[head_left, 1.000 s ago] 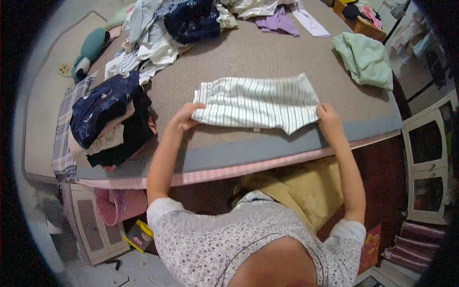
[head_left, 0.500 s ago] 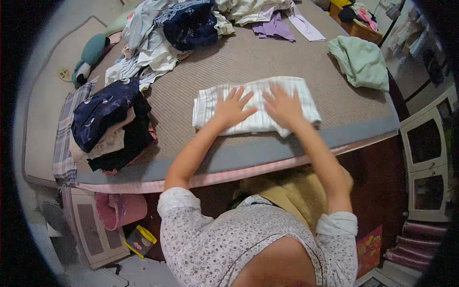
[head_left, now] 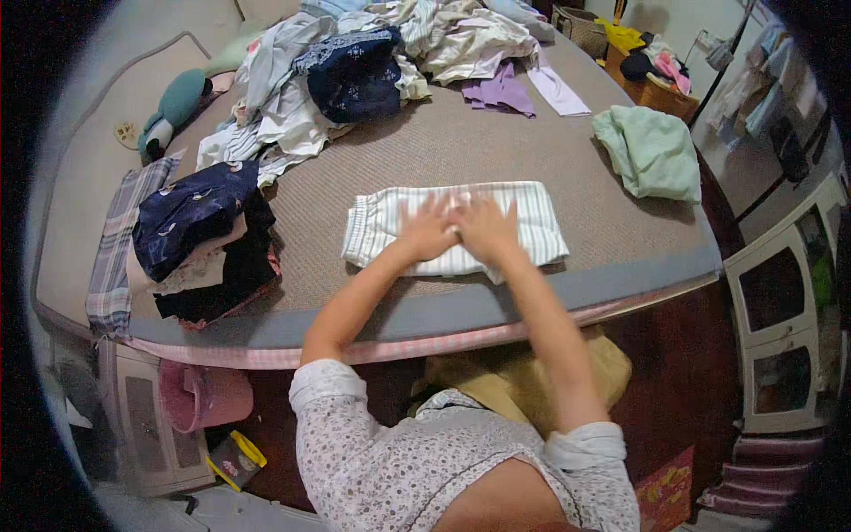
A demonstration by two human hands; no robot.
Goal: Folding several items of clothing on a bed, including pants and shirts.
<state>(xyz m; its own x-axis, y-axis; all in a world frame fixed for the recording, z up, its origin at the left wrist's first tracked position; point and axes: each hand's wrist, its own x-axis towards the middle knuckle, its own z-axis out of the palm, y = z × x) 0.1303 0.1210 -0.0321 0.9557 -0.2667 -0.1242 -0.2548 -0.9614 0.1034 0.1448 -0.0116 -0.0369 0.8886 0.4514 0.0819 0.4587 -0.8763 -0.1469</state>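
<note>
White trousers with pale stripes (head_left: 539, 232) lie folded into a flat rectangle near the front edge of the bed, their gathered elastic waistband at the left end. My left hand (head_left: 427, 234) rests palm down on the middle of the cloth, its fingers slightly blurred. Right beside it, fingertips close to the left ones, my right hand (head_left: 486, 230) also lies flat with its fingers out. Neither hand grips the fabric.
Folded dark clothes (head_left: 199, 226) are stacked at the left. A loose heap of clothes (head_left: 355, 80) covers the far side. A folded pale green garment (head_left: 651, 152) sits at the right. Below the bed's edge stand a pink bin (head_left: 208, 395) and a white cabinet (head_left: 784, 332).
My hands have come together over the middle of the trousers, the right one moving left. The whole view has shifted a little. The trousers stay folded.
</note>
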